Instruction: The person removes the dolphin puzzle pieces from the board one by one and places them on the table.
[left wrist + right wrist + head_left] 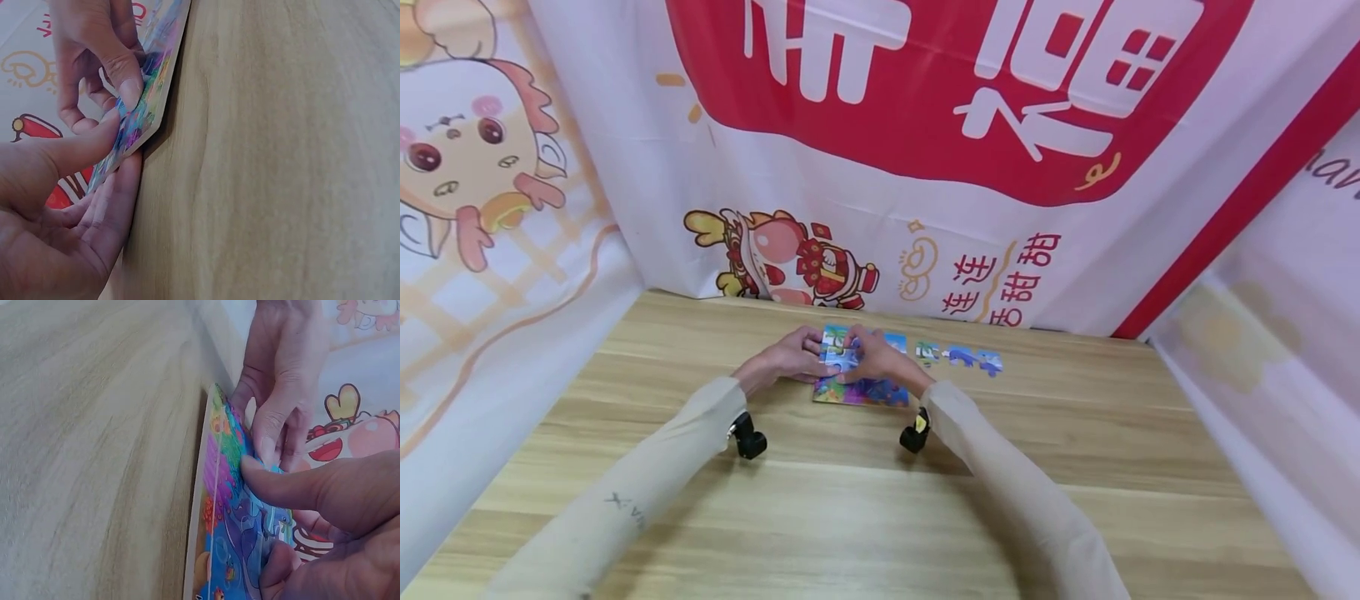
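While left hand (793, 353) grips puzzle (867, 393), right hand (880, 362) curled

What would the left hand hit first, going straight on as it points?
Beyond the jigsaw puzzle it grips, the left hand would likely meet the right hand first; whether the two touch is unclear.

We see smooth tabletop (831, 517), wood-grained, low sheen; puzzle board (868, 392), printed card look (slightly glossy); banner (887, 137), creased cloth; sleeves (647, 475), matt fabric.
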Action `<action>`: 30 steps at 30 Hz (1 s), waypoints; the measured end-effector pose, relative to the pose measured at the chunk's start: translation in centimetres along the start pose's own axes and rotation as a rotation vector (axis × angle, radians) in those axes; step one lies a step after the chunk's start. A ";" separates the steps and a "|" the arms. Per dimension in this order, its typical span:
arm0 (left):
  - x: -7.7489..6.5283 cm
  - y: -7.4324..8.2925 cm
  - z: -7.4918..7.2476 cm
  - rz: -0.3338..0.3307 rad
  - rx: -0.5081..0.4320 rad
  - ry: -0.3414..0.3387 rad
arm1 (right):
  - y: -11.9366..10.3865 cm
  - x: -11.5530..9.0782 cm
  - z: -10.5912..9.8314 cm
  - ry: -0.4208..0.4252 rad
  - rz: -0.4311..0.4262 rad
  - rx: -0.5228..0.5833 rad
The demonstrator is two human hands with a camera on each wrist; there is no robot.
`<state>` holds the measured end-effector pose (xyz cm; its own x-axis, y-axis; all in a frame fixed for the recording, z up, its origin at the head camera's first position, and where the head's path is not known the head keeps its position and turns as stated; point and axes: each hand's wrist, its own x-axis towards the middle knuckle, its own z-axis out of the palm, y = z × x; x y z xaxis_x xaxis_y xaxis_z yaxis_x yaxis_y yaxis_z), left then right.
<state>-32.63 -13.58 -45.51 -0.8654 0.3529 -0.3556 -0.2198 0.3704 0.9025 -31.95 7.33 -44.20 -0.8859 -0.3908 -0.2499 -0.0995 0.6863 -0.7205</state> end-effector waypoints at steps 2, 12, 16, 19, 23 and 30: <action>0.0 -0.1 -0.3 0.003 0.013 -0.025 | 0.2 0.2 -0.2 -0.014 -0.022 0.075; 0.0 0.3 -0.6 0.026 0.085 -0.093 | 0.9 0.2 -1.0 -0.081 -0.089 0.262; 0.2 0.2 -0.6 0.006 0.065 -0.081 | 1.3 0.1 -0.8 -0.074 -0.088 0.299; 0.2 0.2 -0.5 -0.012 0.035 -0.073 | 1.6 0.1 -1.0 -0.089 -0.071 0.386; 0.2 0.2 -0.3 -0.019 0.002 -0.067 | 1.7 0.0 -1.4 -0.100 -0.052 0.439; 0.1 0.2 -0.2 -0.032 -0.025 -0.066 | 1.6 0.2 -1.9 -0.120 0.021 0.546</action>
<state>-32.85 -13.65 -45.37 -0.8267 0.3973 -0.3985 -0.2586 0.3607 0.8961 -33.21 9.52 -44.16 -0.8240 -0.4696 -0.3170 0.1951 0.2902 -0.9369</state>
